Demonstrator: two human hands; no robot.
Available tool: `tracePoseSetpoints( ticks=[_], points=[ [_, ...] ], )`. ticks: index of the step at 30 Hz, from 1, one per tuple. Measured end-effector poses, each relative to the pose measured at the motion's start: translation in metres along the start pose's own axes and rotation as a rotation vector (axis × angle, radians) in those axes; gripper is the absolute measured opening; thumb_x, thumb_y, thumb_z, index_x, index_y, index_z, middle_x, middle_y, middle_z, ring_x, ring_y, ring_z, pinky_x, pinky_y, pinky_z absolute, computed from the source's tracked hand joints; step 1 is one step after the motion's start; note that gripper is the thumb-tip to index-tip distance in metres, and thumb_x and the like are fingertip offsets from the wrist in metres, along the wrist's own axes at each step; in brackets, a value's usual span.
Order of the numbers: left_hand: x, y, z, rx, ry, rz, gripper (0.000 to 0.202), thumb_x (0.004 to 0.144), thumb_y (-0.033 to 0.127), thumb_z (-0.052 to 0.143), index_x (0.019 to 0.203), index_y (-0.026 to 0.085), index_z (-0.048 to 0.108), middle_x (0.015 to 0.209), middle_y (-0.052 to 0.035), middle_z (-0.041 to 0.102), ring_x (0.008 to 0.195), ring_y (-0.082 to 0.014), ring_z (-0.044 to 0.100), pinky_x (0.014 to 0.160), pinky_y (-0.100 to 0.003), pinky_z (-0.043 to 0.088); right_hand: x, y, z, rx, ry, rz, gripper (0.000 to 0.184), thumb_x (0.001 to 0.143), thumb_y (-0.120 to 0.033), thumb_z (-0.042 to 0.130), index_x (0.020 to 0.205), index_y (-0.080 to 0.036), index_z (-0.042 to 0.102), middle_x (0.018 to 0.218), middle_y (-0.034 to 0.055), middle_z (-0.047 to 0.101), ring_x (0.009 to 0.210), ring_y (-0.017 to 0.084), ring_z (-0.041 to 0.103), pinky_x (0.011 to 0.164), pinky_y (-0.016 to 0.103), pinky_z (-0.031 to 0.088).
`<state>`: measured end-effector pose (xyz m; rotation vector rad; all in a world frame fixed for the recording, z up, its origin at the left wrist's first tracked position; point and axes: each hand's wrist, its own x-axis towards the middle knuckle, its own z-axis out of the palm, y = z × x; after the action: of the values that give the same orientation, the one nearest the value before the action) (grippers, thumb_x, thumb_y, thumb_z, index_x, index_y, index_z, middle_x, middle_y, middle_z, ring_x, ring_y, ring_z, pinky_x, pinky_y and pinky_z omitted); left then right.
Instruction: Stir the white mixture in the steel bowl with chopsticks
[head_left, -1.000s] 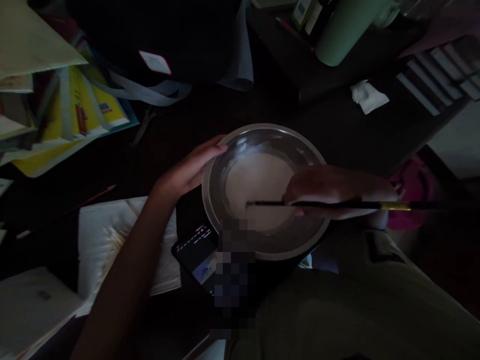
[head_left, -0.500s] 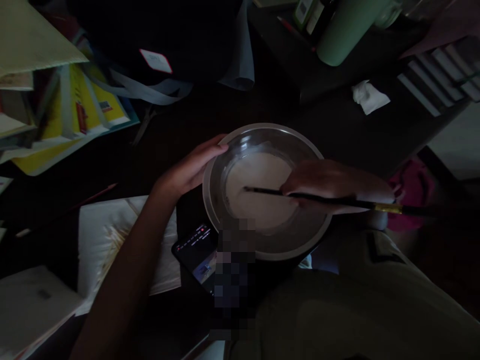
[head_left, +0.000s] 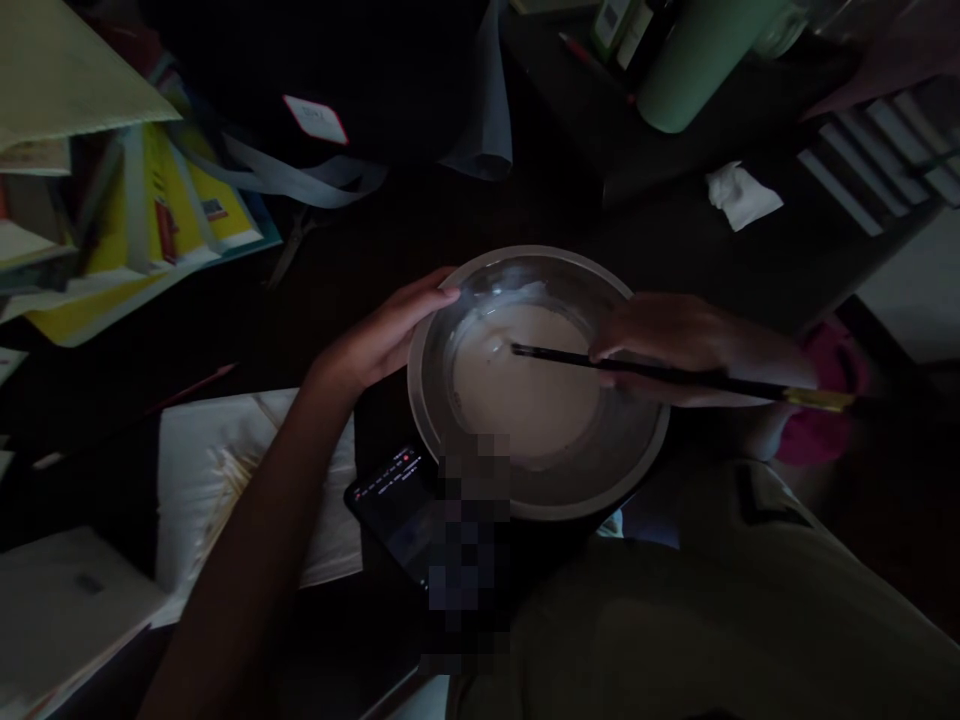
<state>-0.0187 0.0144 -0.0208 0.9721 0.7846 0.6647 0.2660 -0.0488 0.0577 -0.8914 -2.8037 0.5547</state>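
Note:
A wide metal bowl [head_left: 420, 385] with pale, milky liquid [head_left: 529, 395] in it sits in the middle of the head view. My left hand [head_left: 397, 325] grips its left rim, thumb over the edge and the other fingers hidden behind the wall. Over the bowl's right side, my right hand [head_left: 667, 340] is closed around a dark chopstick [head_left: 559, 356] with a gold band near its far end. The chopstick's tip dips into the liquid, where small bubbles and a ripple show. Whether it is one stick or two pressed together, I cannot tell.
Left of the bowl lie a phone [head_left: 390, 510] and a white sheet [head_left: 330, 540] bearing several cotton swabs [head_left: 229, 480]. Scissors [head_left: 292, 245], books [head_left: 142, 220] and a dark bag [head_left: 322, 60] are beyond. A green bottle [head_left: 697, 70] and crumpled tissue [head_left: 742, 195] stand back right.
My right hand and the chopstick have shifted right and slightly up, and the tip has moved across the liquid. My left hand stays on the rim.

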Motion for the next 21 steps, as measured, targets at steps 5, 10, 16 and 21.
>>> tracePoseSetpoints(
  ticks=[5, 10, 16, 21],
  points=[
    [0.000, 0.002, 0.000, 0.018, 0.012, -0.018, 0.035, 0.084, 0.035, 0.065, 0.117, 0.022, 0.069, 0.109, -0.0040, 0.072, 0.103, -0.0207, 0.066, 0.085, -0.026, 0.053, 0.000, -0.002, -0.009, 0.221, -0.148, -0.205, 0.011, 0.093, -0.022, 0.056, 0.103, -0.025, 0.057, 0.087, 0.0020, 0.069, 0.083, 0.017, 0.065, 0.076, 0.034, 0.050],
    [0.000, 0.001, 0.000, 0.006, 0.008, -0.005, 0.036, 0.085, 0.034, 0.065, 0.118, 0.021, 0.069, 0.108, -0.0043, 0.072, 0.101, -0.0198, 0.067, 0.085, -0.024, 0.053, 0.006, -0.002, -0.006, 0.171, -0.031, -0.035, 0.012, 0.094, -0.024, 0.059, 0.104, -0.017, 0.060, 0.092, 0.0031, 0.068, 0.085, 0.014, 0.064, 0.076, 0.030, 0.049],
    [0.001, -0.001, -0.001, 0.008, -0.009, 0.003, 0.036, 0.086, 0.033, 0.064, 0.119, 0.021, 0.068, 0.107, -0.0040, 0.071, 0.102, -0.0200, 0.067, 0.086, -0.025, 0.053, 0.004, 0.005, -0.005, 0.214, -0.046, -0.086, 0.016, 0.093, -0.026, 0.061, 0.106, -0.016, 0.060, 0.094, 0.0031, 0.067, 0.087, 0.012, 0.063, 0.075, 0.026, 0.049],
    [0.001, -0.001, -0.002, -0.006, -0.031, 0.012, 0.033, 0.087, 0.033, 0.063, 0.117, 0.022, 0.069, 0.107, -0.0036, 0.072, 0.104, -0.0205, 0.067, 0.086, -0.025, 0.053, -0.004, 0.009, -0.013, 0.180, -0.138, -0.129, 0.014, 0.094, -0.024, 0.059, 0.106, -0.017, 0.060, 0.091, 0.0035, 0.067, 0.083, 0.013, 0.063, 0.073, 0.028, 0.049]
  ],
)
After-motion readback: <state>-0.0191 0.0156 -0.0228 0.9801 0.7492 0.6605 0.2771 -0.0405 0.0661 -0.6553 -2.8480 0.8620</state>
